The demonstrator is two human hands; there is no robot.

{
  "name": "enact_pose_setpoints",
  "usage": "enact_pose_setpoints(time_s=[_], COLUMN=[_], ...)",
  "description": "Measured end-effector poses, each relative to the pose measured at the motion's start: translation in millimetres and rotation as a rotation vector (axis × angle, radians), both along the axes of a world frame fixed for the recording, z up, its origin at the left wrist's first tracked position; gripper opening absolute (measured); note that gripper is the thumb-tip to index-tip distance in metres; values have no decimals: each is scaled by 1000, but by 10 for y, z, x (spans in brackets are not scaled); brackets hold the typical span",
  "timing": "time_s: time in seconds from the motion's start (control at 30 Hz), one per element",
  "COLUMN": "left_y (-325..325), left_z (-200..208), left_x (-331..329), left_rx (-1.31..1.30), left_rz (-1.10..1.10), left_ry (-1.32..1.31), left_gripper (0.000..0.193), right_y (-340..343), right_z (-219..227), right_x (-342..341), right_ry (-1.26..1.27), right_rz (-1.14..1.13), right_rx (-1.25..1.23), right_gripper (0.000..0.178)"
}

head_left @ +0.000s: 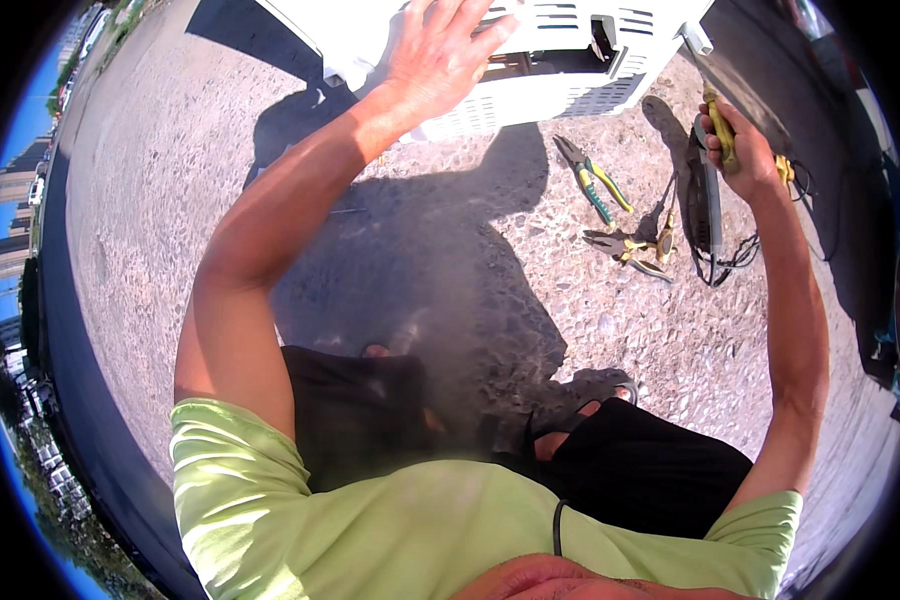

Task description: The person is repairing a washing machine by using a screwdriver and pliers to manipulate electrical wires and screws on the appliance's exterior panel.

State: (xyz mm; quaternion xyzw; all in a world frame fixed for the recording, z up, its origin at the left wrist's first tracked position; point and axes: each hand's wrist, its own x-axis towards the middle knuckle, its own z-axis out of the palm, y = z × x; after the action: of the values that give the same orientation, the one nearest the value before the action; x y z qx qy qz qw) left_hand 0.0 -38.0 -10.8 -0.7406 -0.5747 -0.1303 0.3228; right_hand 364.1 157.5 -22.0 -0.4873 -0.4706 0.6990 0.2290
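A white slotted appliance casing lies at the top of the view. My left hand rests flat on it with fingers spread, beside a dark opening. To the right, my right hand is closed around the yellow handle of a screwdriver. Its thin shaft points up toward the casing's right corner, where a small white foot sticks out. Whether the tip touches the casing, I cannot tell. The inside of the casing is mostly hidden.
On the rough concrete lie green-and-yellow pliers, a second pair of pliers and a small yellow-handled tool. A long black corded tool lies below my right hand. My sandalled foot is near.
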Motion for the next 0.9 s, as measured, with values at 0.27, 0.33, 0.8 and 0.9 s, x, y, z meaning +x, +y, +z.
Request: enact_pose_setpoints(time_s=[0.27,0.33,0.8,0.9], left_y=[-458,-742,-908,-1049], left_z=[-140,-133,-514,-535], left_x=[-201,-293,-360,-466], left_rx=[-161,-276,-961,-971], left_rz=[-154,-137,-92,-76], left_ry=[-88,-90,-360,-356], left_gripper=[56,53,32,34], right_y=[-99,-741,-1706,-1857], right_z=[-210,627,-1553,-1712], right_x=[178,-247,1331,1293], right_ry=[-30,-934,-1029,-1006], right_rz=[105,426,872,915], right_rx=[235,456,498,503], right_gripper=[30,45,31,31])
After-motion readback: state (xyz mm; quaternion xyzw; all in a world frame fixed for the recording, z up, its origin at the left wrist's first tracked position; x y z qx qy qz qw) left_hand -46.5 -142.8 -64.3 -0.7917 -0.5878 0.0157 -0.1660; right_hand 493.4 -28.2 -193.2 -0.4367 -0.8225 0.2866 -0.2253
